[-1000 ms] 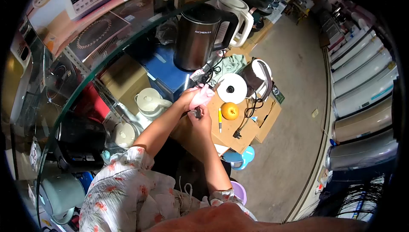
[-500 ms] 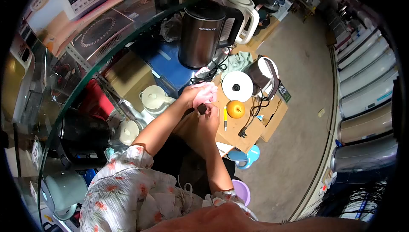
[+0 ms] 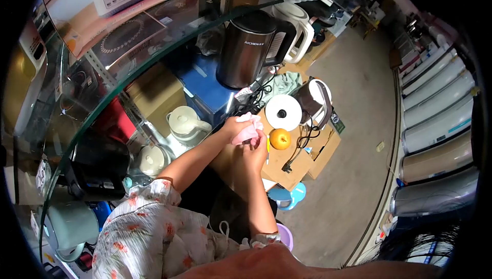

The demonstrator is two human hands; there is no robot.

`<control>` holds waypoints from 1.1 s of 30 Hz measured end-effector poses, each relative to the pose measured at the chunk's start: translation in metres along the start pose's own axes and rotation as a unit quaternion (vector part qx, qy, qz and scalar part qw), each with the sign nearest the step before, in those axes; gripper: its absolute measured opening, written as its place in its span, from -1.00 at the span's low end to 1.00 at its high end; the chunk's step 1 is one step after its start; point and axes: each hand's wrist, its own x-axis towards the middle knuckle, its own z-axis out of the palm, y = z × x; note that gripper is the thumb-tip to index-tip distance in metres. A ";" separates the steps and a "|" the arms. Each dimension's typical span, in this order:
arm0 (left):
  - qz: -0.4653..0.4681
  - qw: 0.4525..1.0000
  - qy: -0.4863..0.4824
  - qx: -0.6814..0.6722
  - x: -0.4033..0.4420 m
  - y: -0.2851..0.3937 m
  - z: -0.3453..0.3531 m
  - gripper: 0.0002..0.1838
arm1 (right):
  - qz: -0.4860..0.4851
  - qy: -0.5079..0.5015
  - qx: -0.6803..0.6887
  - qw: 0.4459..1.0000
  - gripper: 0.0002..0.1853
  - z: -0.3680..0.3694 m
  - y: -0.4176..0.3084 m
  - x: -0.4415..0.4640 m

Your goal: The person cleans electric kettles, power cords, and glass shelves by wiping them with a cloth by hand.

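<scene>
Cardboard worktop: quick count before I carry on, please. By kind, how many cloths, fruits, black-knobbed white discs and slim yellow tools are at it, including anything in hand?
Cloths: 2 (pink cloth, pale green cloth)
Fruits: 1 (yellow-orange fruit)
Discs: 1 (white disc)
Tools: 1 (slim yellow tool)
Total: 5

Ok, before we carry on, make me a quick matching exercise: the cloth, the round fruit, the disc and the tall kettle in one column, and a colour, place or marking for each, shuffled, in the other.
Column one
1. Cloth
2. Round fruit
3. Disc
4. Tall kettle

Column two
A. White, with a black centre
B. Dark body, lettered AICHEN
C. Pink, held in the left hand
D. Orange-yellow, on the cardboard

Right pairs: 1-C, 2-D, 3-A, 4-B
</scene>
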 end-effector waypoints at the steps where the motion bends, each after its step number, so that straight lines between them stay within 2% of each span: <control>1: -0.014 0.999 0.013 -0.031 -0.009 0.020 0.014 -0.76 | 0.006 -0.008 0.016 1.000 -0.48 0.000 0.009 0.000; 2: -0.031 0.997 0.027 -0.062 -0.013 0.031 0.022 -0.75 | 0.015 -0.017 0.031 0.999 -0.49 0.000 0.014 0.000; 3: -0.072 0.993 0.073 -0.050 0.036 -0.009 -0.013 -0.72 | 0.026 -0.025 0.099 0.994 -0.52 0.003 0.015 -0.002; 4: -0.085 0.990 0.108 -0.010 0.018 0.024 0.006 -0.74 | 0.032 -0.028 0.087 0.995 -0.53 0.002 0.009 -0.004; 6: -0.087 0.989 0.122 0.010 0.028 0.031 0.003 -0.74 | 0.046 -0.035 0.066 0.996 -0.55 0.002 -0.003 -0.008; 9: -0.022 0.984 0.101 0.148 0.015 0.047 0.009 -0.70 | 0.092 -0.023 0.266 0.959 -0.50 0.002 -0.007 -0.003; 11: -0.009 1.000 -0.013 -0.015 0.011 0.048 0.009 -0.66 | 0.103 -0.030 0.355 0.929 -0.47 -0.005 -0.007 0.000; 12: -0.004 0.993 -0.070 -0.098 0.011 0.048 0.006 -0.64 | 0.106 -0.085 0.374 0.917 -0.47 -0.011 -0.008 0.003; 14: -0.015 0.984 -0.139 -0.113 0.016 0.055 -0.006 -0.62 | 0.113 -0.195 0.406 0.886 -0.48 -0.024 -0.014 0.007; 16: -0.027 0.969 -0.207 -0.132 0.016 0.062 -0.010 -0.60 | 0.190 -0.154 0.417 0.875 -0.61 -0.025 -0.029 0.024; 17: -0.021 0.985 -0.142 -0.096 0.011 0.063 -0.007 -0.60 | 0.229 -0.115 0.409 0.876 -0.63 -0.024 -0.033 0.040; 18: -0.038 0.984 -0.153 -0.084 0.007 0.066 -0.006 -0.59 | 0.266 -0.076 0.400 0.874 -0.65 -0.022 -0.036 0.054; 19: -0.052 0.983 -0.164 -0.071 0.005 0.070 -0.007 -0.59 | 0.197 -0.074 0.368 0.906 -0.66 -0.010 -0.014 0.070; 20: -0.066 0.981 -0.174 -0.056 0.004 0.073 -0.009 -0.59 | 0.149 -0.070 0.281 0.946 -0.62 -0.003 -0.001 0.090; 21: -0.062 0.983 -0.158 -0.064 0.002 0.074 -0.011 -0.60 | 0.101 -0.062 0.205 0.972 -0.53 0.007 0.016 0.114; 22: -0.039 0.976 -0.201 -0.080 -0.001 0.079 -0.010 -0.67 | 0.054 -0.052 0.127 0.989 -0.45 0.015 0.024 0.137; 24: 0.005 0.951 -0.287 -0.111 -0.018 0.106 0.004 -0.79 | -0.124 0.013 -0.011 0.992 -0.36 0.014 -0.026 0.162; 25: 0.020 0.973 -0.229 -0.006 -0.042 0.129 0.021 -0.88 | -0.172 0.002 0.022 0.985 -0.33 0.017 -0.043 0.178; 26: 0.046 0.968 -0.247 0.005 -0.040 0.126 0.016 -0.81 | -0.218 -0.009 0.054 0.975 -0.28 0.022 -0.058 0.195; 27: 0.073 0.961 -0.265 0.014 -0.039 0.123 0.012 -0.72 | -0.244 0.029 0.031 0.969 -0.25 0.024 -0.075 0.209; 29: 0.030 0.963 -0.264 -0.048 -0.037 0.116 0.005 -0.48 | -0.258 0.111 -0.022 0.960 -0.19 0.031 -0.093 0.242; 30: 0.025 0.961 -0.269 -0.055 -0.041 0.118 0.003 -0.48 | -0.247 0.154 -0.050 0.955 -0.16 0.032 -0.097 0.259; 32: 0.015 0.958 -0.279 -0.068 -0.050 0.124 -0.002 -0.48 | -0.205 0.105 -0.072 0.971 -0.14 0.028 -0.106 0.277; 33: 0.028 0.959 -0.280 -0.040 -0.053 0.126 -0.007 -0.48 | -0.196 0.059 0.000 0.979 -0.17 0.027 -0.108 0.282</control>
